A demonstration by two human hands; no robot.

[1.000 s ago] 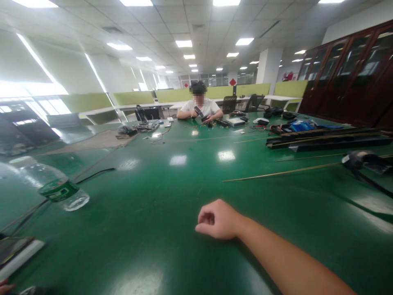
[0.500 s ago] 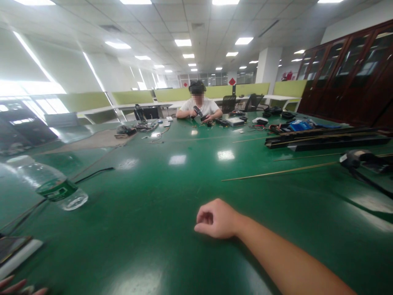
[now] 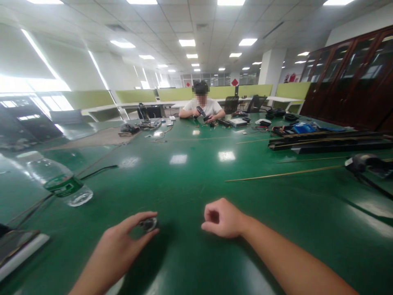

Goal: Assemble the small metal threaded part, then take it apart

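Observation:
My left hand (image 3: 120,242) is over the near part of the green table (image 3: 181,188). Its thumb and fingers pinch a small round dark part with a grey metallic rim (image 3: 150,224); the exact kind is too small to make out. To the right of it, my right hand (image 3: 225,218) rests low over the tabletop with its fingers curled into a loose fist. A dark hollow shows between thumb and forefinger, and whatever lies inside, if anything, is hidden. A gap of bare green surface separates the two hands.
A clear water bottle with a green label (image 3: 63,184) stands at left. Thin brass-coloured rods (image 3: 285,173) and black channels (image 3: 328,142) lie at right, near a black strapped object (image 3: 364,164). Across the table, a person in a white shirt (image 3: 211,107) holds a dark tool.
My left hand has come up from the lower left corner to the middle, carrying the small round part. My right hand stays curled in nearly the same place. The view has shifted slightly.

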